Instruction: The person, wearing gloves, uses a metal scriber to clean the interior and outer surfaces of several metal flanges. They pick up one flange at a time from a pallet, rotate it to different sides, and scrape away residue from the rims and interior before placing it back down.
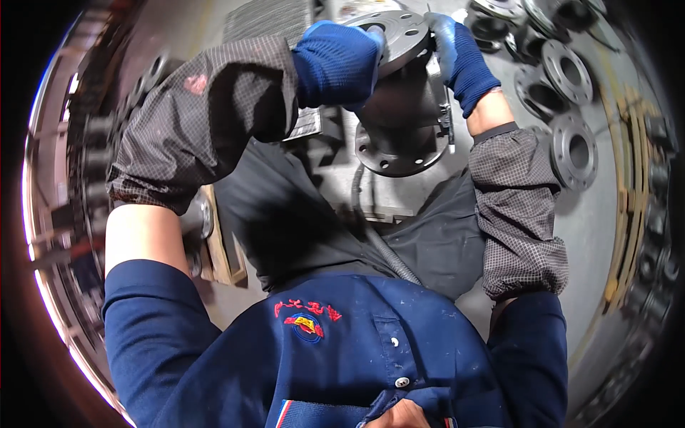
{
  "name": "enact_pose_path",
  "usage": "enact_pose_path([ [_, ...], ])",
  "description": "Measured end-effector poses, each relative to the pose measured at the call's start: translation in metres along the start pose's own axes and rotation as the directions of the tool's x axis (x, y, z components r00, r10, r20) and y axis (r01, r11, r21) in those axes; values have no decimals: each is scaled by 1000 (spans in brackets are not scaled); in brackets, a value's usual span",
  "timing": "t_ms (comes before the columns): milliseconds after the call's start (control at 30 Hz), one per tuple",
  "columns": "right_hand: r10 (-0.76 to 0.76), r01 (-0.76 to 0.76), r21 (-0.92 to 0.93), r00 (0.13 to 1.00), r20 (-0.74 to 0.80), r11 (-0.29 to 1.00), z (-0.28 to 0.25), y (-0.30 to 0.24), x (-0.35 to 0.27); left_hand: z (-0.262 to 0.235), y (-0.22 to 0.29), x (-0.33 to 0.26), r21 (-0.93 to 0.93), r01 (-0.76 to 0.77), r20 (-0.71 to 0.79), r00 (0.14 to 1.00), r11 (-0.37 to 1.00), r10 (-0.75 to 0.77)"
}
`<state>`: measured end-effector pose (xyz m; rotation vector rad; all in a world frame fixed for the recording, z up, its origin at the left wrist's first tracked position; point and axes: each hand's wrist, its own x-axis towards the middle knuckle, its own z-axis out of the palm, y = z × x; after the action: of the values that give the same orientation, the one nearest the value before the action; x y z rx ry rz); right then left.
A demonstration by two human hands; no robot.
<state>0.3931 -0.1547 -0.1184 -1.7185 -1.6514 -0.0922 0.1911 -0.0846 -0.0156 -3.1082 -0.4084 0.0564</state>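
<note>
A dark grey flanged pipe fitting (399,100) stands upright in front of me, with a wide bolt-holed flange at its top and another at its base. My left hand (339,63), in a blue knit glove, is closed over the near left rim of the top flange, its fingers reaching toward the bore. On the right side of that flange is my right hand (460,60), gloved the same way, its fingers bent around something. Below it a slim dark piece (447,123) with a pale tip runs down beside the fitting; its kind is unclear.
Several flanged fittings (573,151) lie on the floor to the right, near a wooden pallet (626,192). A ridged grey slab (264,21) lies at the far left. A corrugated hose (389,253) runs between my legs toward the fitting. More metal parts line the left side.
</note>
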Motion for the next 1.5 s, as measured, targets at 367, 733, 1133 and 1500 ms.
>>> enact_pose_path([
  [367,266,-316,718,946,186,621,55,-101,30,-26,32,-94,255,435,-50,898,864,-438],
  [733,158,-231,450,968,194,863,48,-78,23,43,18,-78,-40,427,-146,892,903,-428],
  [1133,256,-645,753,756,603,132,49,-103,38,36,0,-118,36,127,-479,873,991,-94],
  [1500,31,-226,505,931,365,833,21,-99,31,30,-54,-76,116,357,-409,868,927,-283],
])
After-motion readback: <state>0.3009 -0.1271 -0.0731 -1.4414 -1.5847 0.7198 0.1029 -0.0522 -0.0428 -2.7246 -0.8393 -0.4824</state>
